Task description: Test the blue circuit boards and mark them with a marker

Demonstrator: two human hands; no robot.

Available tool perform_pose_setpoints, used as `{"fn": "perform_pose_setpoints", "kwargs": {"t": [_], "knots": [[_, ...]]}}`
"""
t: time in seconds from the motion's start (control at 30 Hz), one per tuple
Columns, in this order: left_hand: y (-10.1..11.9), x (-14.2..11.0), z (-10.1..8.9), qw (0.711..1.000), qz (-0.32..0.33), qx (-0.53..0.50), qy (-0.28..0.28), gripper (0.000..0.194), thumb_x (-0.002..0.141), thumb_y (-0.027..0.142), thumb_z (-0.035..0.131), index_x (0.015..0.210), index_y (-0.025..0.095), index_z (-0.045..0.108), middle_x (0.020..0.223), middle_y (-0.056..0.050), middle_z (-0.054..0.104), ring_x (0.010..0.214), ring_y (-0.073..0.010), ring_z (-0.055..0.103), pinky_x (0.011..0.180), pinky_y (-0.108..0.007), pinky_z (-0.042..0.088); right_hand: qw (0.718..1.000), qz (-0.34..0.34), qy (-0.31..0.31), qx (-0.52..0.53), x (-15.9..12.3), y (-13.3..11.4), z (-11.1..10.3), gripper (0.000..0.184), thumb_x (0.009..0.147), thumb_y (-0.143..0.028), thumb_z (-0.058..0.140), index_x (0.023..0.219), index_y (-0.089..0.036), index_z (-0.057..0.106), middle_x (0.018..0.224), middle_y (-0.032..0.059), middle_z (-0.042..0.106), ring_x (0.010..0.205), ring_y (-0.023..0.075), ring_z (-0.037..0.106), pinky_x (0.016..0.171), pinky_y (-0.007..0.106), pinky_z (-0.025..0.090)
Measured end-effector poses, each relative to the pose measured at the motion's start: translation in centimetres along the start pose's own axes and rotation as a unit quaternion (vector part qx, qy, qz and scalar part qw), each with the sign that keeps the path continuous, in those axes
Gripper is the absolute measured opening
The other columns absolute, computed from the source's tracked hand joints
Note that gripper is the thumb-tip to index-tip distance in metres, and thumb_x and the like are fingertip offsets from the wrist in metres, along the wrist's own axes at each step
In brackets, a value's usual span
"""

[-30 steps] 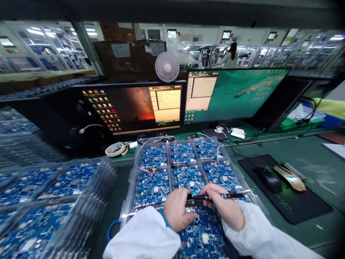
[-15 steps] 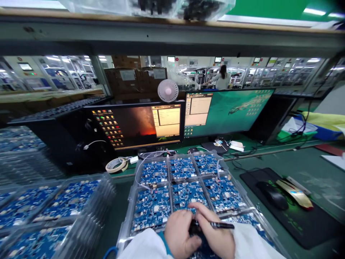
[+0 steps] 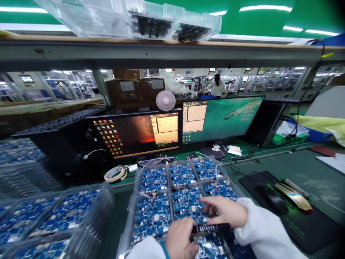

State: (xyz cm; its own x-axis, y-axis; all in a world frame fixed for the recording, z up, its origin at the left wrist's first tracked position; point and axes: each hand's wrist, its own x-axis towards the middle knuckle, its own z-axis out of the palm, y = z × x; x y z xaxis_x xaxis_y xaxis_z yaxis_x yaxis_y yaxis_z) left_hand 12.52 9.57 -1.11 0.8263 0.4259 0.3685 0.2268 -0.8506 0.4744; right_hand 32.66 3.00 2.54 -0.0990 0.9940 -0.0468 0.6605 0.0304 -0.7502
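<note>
At the left edge of the green counter (image 3: 269,162), stacks of clear trays (image 3: 88,212) hold blue circuit boards (image 3: 64,212). Behind them, near the back of the counter, lies a roll of tape (image 3: 115,174). In the middle sits one more clear tray (image 3: 129,223), split into boxes, with a blue circuit board in each box. The person's left hand (image 3: 179,239) is at the near edge of this tray, curled shut around the end of a thin black bar (image 3: 211,228). The bar lies flat, just above the near boards. The right hand (image 3: 225,212) is open, with its fingers (image 3: 210,205) stretched out over a board just above the bar. It is hard to tell if they touch the board. Two computer screens (image 3: 221,122) stand at the back of the counter. On the right, a black mouse (image 3: 271,199) sits on a black mouse pad (image 3: 304,226).
</note>
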Motion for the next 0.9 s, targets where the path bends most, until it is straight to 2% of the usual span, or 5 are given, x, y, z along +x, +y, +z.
{"fn": "perform_pose_setpoints", "kwargs": {"t": [0.1, 0.17, 0.27, 0.63, 0.9], "knots": [[0.3, 0.2, -0.4, 1.000, -0.008, -0.002, -0.022, 0.077, 0.068, 0.067, -0.016, 0.075, 0.019, 0.045, 0.064, -0.003, 0.052, 0.057, -0.0178, 0.051, 0.052, -0.029, 0.038, 0.976, 0.129, 0.150, -0.085, 0.4, 4.4, -1.9, 0.024, 0.071, -0.028, 0.049, 0.090, -0.016, 0.057, 0.076, 0.0032, 0.060, 0.066, 0.0133, 0.054, 0.062, 0.022, 0.040], [0.3, 0.3, -0.5, 0.999, -0.009, -0.002, -0.037, 0.078, 0.067, 0.068, -0.016, 0.074, 0.019, 0.045, 0.062, -0.003, 0.051, 0.056, -0.0178, 0.050, 0.051, -0.029, 0.037, 0.949, 0.185, 0.203, -0.155, 0.8, 6.5, -2.5, 0.018, 0.074, -0.029, 0.045, 0.077, -0.016, 0.057, 0.071, 0.0039, 0.059, 0.065, 0.0136, 0.053, 0.060, 0.023, 0.038], [0.2, 0.5, -0.4, 0.999, -0.007, -0.001, -0.046, 0.078, 0.065, 0.069, -0.016, 0.072, 0.019, 0.044, 0.061, -0.003, 0.051, 0.055, -0.0181, 0.050, 0.050, -0.029, 0.037, 0.928, 0.215, 0.214, -0.216, 1.5, 7.8, -2.4, 0.020, 0.076, -0.032, 0.044, 0.070, -0.016, 0.054, 0.068, 0.0042, 0.057, 0.061, 0.0136, 0.052, 0.056, 0.023, 0.034], [0.0, 0.3, 0.0, 0.999, -0.008, -0.002, -0.041, 0.078, 0.066, 0.070, -0.015, 0.071, 0.019, 0.045, 0.061, -0.003, 0.050, 0.055, -0.0174, 0.050, 0.051, -0.029, 0.038, 0.903, 0.247, 0.226, -0.270, 2.2, 7.7, -1.2, 0.024, 0.082, -0.031, 0.035, 0.068, -0.017, 0.049, 0.068, 0.0061, 0.057, 0.063, 0.0156, 0.052, 0.055, 0.025, 0.028], [0.2, 0.3, -0.1, 0.999, -0.026, -0.013, -0.045, 0.079, 0.065, 0.070, -0.014, 0.072, 0.019, 0.046, 0.065, -0.005, 0.052, 0.059, -0.0190, 0.051, 0.054, -0.031, 0.039, 0.912, 0.244, 0.239, -0.228, 1.8, 8.0, -2.1, 0.022, 0.081, -0.032, 0.036, 0.070, -0.018, 0.048, 0.062, 0.0027, 0.056, 0.056, 0.0130, 0.051, 0.051, 0.023, 0.026]]}}
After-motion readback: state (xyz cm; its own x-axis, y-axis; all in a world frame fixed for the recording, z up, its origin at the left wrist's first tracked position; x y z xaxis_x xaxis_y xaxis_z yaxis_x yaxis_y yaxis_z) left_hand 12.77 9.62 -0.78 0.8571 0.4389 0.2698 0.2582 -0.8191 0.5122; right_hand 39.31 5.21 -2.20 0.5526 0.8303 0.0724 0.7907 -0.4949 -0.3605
